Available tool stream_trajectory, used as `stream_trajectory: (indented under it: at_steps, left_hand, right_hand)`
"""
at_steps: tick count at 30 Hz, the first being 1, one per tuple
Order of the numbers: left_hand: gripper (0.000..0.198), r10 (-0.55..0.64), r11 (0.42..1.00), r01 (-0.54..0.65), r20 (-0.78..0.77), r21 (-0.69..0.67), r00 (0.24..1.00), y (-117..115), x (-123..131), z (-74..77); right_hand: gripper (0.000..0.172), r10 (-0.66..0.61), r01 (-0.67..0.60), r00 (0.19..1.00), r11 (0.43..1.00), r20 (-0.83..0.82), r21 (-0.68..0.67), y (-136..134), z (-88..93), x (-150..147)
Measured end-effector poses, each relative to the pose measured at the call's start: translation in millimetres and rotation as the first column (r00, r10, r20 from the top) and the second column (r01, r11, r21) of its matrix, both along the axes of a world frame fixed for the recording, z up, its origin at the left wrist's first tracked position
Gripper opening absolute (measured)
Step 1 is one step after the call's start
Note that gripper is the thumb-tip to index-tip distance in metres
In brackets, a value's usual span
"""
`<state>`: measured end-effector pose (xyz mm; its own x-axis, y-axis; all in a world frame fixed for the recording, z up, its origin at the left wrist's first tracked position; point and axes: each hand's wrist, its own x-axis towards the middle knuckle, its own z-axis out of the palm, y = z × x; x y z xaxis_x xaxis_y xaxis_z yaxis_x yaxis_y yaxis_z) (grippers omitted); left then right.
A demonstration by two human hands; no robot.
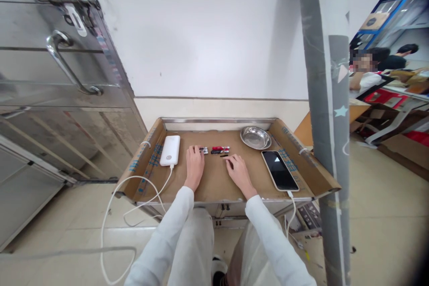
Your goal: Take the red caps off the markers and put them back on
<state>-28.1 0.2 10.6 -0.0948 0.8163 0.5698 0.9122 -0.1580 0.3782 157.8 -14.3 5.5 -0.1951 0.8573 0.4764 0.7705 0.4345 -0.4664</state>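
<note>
Fingers of left hand (195, 163) together over silver tubes (205, 150), grip hidden; right hand (239, 170) near black bit (224, 156), pinch unclear. Stray nudge could roll red tube (219, 148).

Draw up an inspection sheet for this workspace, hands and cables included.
Surface: brown cardboard with raised sides.
Work items: red pen-like item, black pen-like item beside it, small black piece nearer the person.
Clutter: white block left; metal bowl and phone right.
Hands: left hand at silvery pieces; right hand by the small black piece; grips unclear.
Cables: white cable from the block, another from the phone.
Surroundings: metal door left, grey post right, people beyond.
</note>
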Motion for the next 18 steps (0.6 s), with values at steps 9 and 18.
stream_trajectory:
  at_steps: [9, 18]
  left_hand:
    - [0.015, 0.003, 0.992, -0.027, -0.194, -0.119, 0.981, -25, -31, -2.5]
    - [0.013, -0.413, 0.881, 0.452, 0.243, -0.136, 0.878, -34, 1, 6.3]
  right_hand:
    - [0.024, 0.051, -0.072, 0.987, 0.988, -0.15, -0.133, -9, -0.8, -25]
    - [0.034, -0.035, -0.172, 0.784, 0.947, -0.619, -0.271, 1, 0.0, -42]
